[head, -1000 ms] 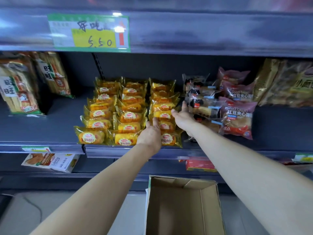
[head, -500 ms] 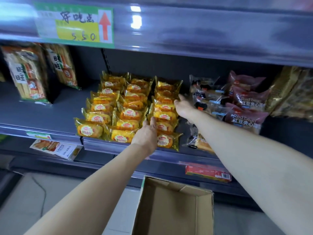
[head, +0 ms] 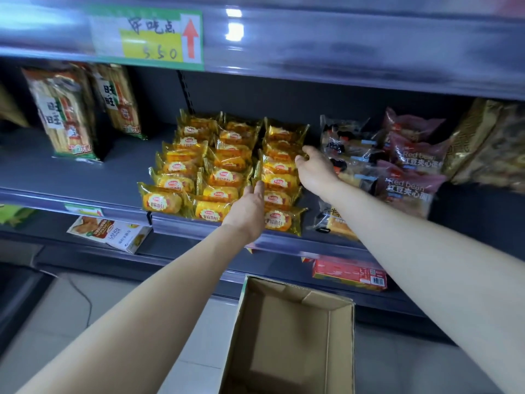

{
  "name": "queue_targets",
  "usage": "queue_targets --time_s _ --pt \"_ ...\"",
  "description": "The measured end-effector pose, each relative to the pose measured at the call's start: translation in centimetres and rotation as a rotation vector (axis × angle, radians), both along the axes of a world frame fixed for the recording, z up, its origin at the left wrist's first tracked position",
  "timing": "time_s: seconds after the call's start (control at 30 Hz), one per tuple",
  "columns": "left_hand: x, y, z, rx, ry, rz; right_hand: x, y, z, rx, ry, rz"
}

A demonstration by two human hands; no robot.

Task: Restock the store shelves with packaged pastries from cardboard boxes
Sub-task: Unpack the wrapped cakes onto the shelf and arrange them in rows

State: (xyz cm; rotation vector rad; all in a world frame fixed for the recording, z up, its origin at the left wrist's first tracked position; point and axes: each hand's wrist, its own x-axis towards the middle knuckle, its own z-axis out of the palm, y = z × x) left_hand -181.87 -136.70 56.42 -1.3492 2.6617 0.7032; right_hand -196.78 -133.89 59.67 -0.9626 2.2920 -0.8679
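Head view: the left hand (head: pixel 250 211) lies flat, fingers together, on the yellow pastry packs (head: pixel 224 177) on the shelf (head: pixel 71 172). The right hand (head: pixel 312 170) touches packs just beyond it; whether it pinches, I cannot tell. The cardboard box (head: pixel 342 351) sits below both.

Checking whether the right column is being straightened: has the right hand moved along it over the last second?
Yes. The right hand slid toward the back of the shelf, along the right column of yellow pastry packs.
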Motion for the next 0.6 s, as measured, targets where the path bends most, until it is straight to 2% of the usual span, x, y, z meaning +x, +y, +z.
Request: queue_targets --time_s 0.13,0.2,0.27,0.37,0.5,0.6 --pt "1.0 0.0 0.8 0.001 0.104 0.064 1.0 3.3 0.4 -0.08 -0.043 -0.017" --pt "1.2 -0.2 1.2 0.101 0.136 0.119 1.9 4.8 -0.4 0.002 -0.073 -0.022" --pt "1.3 -0.3 1.4 0.231 0.156 0.141 3.1 5.7 -1.4 0.104 -0.189 -0.044" --pt "1.3 -0.2 1.5 0.195 0.196 0.17 4.2 6.2 -2.1 0.133 -0.316 -0.053" --pt "0.5 0.9 2.9 -0.078 0.162 0.176 3.1 7.5 -0.7 0.01 -0.139 -0.169" --pt "-1.6 2.2 4.5 -0.03 0.282 0.102 0.7 9.4 0.5 -0.087 -0.057 -0.254"
